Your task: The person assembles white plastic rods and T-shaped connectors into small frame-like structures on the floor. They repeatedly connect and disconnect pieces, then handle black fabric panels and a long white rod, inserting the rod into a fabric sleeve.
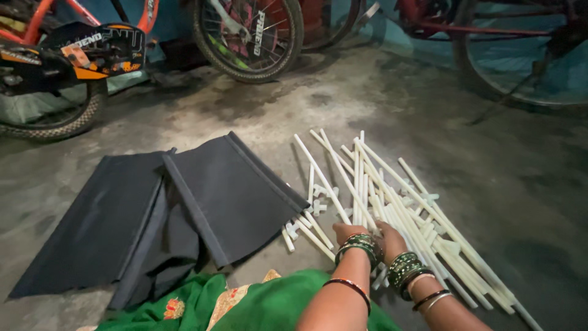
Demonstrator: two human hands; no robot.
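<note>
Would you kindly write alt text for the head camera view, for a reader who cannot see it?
A person's left hand and right hand, both wrists in green bangles, rest on a pile of white plastic rods on a concrete floor. Folded black fabric panels lie to the left; bicycles stand behind.

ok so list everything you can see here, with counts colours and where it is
rods: many, too tangled to count, white, heaped on the floor at centre right
connector pieces: several, white, among the rods
fabric panels: two or more overlapping, black, on the floor at left
floor: one, grey concrete, stained
bicycles: at least three, red and orange frames, along the top
green cloth: one, green with a gold border, bottom centre
bangles: several, green and dark, on both wrists
left hand: on the rods
right hand: on the rods
</note>
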